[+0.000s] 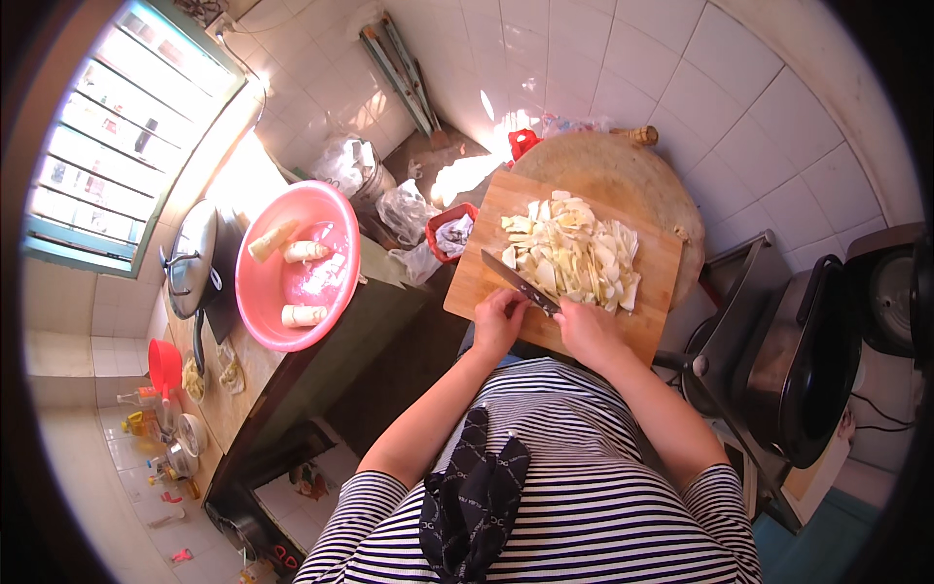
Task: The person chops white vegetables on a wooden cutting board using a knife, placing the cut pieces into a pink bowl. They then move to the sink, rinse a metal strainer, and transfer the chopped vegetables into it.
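Observation:
A kitchen knife [519, 280] with a dark blade is gripped at its handle by my right hand [592, 330]. Its blade points up and left over a wooden cutting board [478, 237]. My left hand [500, 321] is at the board's near edge, fingers bent beside the blade; whether they pinch the blade or a small piece cannot be told. Just beyond the knife lies a heap of pale yellow sliced pieces [580, 252], perhaps bamboo shoot. The board rests over a round wooden chopping block [613, 168].
On the counter at left, a pink plastic basin [346, 288] holds several peeled pale pieces [303, 315]. A lidded pan [191, 255] and a red ladle [165, 365] are near it. A red bin [467, 212] and plastic bags [405, 212] stand beyond. Black appliances [810, 365] are at right.

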Demonstrator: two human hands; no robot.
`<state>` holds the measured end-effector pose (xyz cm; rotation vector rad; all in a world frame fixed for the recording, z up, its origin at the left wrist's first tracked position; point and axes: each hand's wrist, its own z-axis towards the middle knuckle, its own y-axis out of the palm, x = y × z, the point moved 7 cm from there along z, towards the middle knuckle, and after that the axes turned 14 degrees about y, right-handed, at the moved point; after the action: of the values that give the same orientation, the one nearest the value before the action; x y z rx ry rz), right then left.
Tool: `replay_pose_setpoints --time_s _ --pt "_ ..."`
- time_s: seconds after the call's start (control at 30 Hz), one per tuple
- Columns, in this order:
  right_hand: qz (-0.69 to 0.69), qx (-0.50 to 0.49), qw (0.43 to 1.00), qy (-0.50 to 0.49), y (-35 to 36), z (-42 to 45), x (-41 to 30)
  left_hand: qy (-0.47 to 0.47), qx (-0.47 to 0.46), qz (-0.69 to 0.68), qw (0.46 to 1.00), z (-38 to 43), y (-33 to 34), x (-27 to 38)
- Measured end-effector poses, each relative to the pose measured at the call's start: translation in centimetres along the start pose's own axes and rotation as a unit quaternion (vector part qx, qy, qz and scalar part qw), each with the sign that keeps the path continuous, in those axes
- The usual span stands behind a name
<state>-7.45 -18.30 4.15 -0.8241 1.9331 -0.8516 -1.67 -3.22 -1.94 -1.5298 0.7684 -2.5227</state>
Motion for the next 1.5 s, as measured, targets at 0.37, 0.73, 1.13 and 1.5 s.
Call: replay_pose_setpoints --time_s 0.37,0.73,1.13,1.5 --pt "0.062 0.038 0.997 -0.006 0.0 1.1 0.8 -0.049 0.012 -0.067 0.996 -0.3 -0.3 -0.4" --pt "0.379 0.003 0.925 0.029 -1.7 0.3 4.5 0.29 -0.043 0.016 0.956 4.6 -0.3 10.4" --pt "0.207 0.233 0.95 -0.006 -7.0 -4.6 4.6 0.286 0.044 0.047 0.956 6.3 -3.7 12.8" --pt "0.061 0.304 0.949 -0.052 -9.2 -6.8 5.2 0.335 -0.166 0.068 0.925 7.8 2.0 14.1"
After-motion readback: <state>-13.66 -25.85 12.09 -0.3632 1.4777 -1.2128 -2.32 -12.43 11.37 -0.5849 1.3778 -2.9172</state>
